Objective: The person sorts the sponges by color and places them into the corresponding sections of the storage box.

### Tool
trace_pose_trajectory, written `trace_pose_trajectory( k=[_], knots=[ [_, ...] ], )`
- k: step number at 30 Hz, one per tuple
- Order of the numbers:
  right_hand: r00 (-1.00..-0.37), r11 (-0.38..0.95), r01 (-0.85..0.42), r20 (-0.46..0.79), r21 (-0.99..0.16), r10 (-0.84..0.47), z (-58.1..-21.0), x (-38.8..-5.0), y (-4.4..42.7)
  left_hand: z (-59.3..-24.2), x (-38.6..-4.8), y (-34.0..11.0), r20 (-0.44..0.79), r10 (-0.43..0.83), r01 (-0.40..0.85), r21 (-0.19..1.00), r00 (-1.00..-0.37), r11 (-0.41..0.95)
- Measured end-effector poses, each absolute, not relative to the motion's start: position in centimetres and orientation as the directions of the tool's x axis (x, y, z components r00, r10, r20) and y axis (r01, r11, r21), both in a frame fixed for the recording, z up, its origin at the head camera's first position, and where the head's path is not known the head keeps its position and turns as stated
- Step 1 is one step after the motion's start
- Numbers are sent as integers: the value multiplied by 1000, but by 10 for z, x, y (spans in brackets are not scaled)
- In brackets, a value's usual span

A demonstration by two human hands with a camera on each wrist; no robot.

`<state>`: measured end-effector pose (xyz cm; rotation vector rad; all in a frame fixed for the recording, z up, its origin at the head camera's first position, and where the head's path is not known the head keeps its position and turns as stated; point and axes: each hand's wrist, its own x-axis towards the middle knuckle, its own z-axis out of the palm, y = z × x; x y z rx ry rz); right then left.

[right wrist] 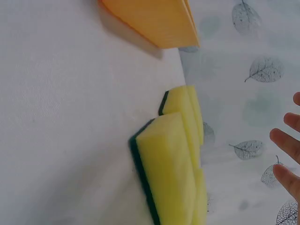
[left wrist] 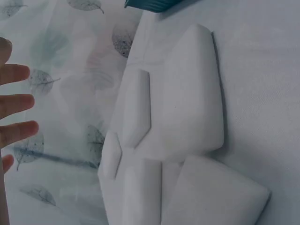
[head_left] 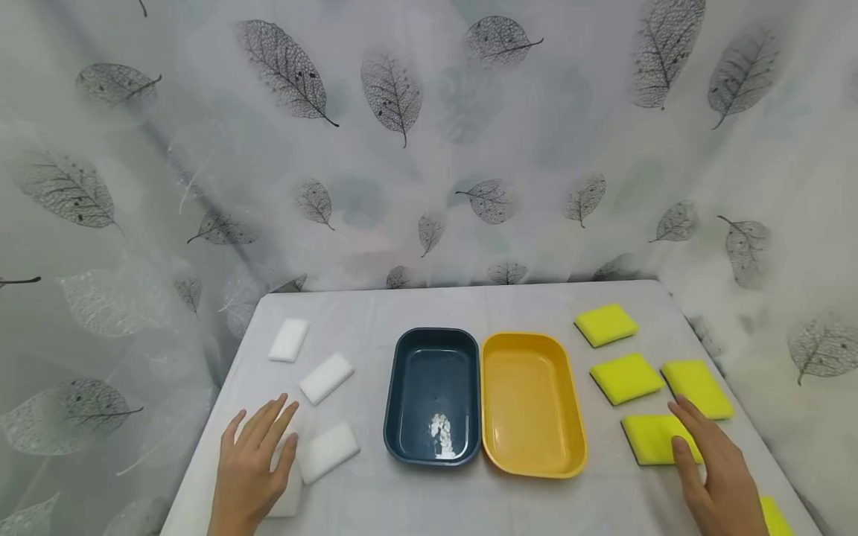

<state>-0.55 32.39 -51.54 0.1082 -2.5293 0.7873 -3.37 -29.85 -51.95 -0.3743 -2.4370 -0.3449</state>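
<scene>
Both empty, fingers spread: my left grip (head_left: 253, 467) and right grip (head_left: 719, 470); one yellow scouring sponge (head_left: 652, 439) lies just left of the latter, long axis roughly left-right.

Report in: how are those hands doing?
Left hand empty, by white blocks. Right hand empty, by yellow sponges. Blue tray, yellow tray between; nothing seen blocking.

Green-backed yellow sponges (right wrist: 168, 168) — apart from an orange tray (right wrist: 157, 22).

The white counter (head_left: 449, 510) has a blue tray (head_left: 432, 394) beside a yellow tray (head_left: 532, 402). 5 white blocks (head_left: 326, 378) lie on the left, and 5 yellow sponges (head_left: 626, 378) on the right.
</scene>
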Motion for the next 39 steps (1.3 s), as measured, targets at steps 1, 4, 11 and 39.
trace_pose_trajectory(
  k=[1, 4, 11, 39],
  knots=[
    [-888, 829, -181, 451, -529, 94, -516, -4, 320, -521, -33, -297, 613, 170, 337, 167, -772, 927],
    [-902, 820, -99, 399, -564, 166, -516, -1, 307, -527, -30, -293, 574, 150, 324, 213, -805, 922],
    [-884, 756, -139, 424, -640, 196, -518, -4, 284, -540, -27, -284, 563, 131, 334, 274, -816, 902],
    [-960, 620, 48, 136, -783, 245, -544, -8, 246, -566, -2, -298, 363, -69, 32, 266, -929, 963]
  ],
)
